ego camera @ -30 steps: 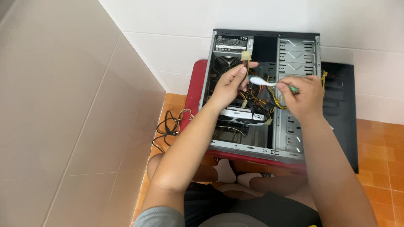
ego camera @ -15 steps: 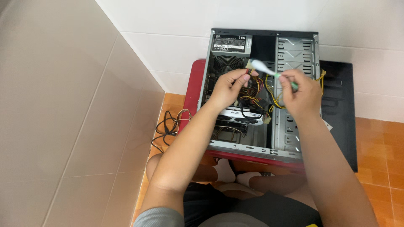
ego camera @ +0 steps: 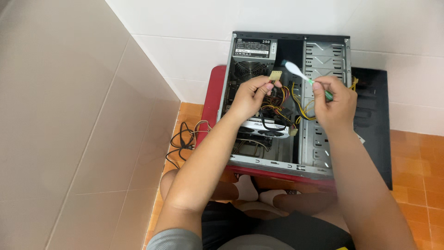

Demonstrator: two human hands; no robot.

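Evidently the cleaning of a cable plug was in hand: the left hand point(ego camera: 249, 95) pinched a small cream plastic connector point(ego camera: 276, 75) above the open computer case point(ego camera: 286, 97); the right hand point(ego camera: 335, 99) gripped a white-headed, green-handled toothbrush point(ego camera: 303, 76) just beside it; next, bristles would need to meet the plug's ribbed face; yellow wires point(ego camera: 300, 109) trailed below.

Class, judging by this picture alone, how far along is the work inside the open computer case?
Done: the computer case lies open, its dark side panel set beside it. In hand: the left hand holds up a beige connector; the right hand holds a toothbrush. Left: the yellow cables hang loose.
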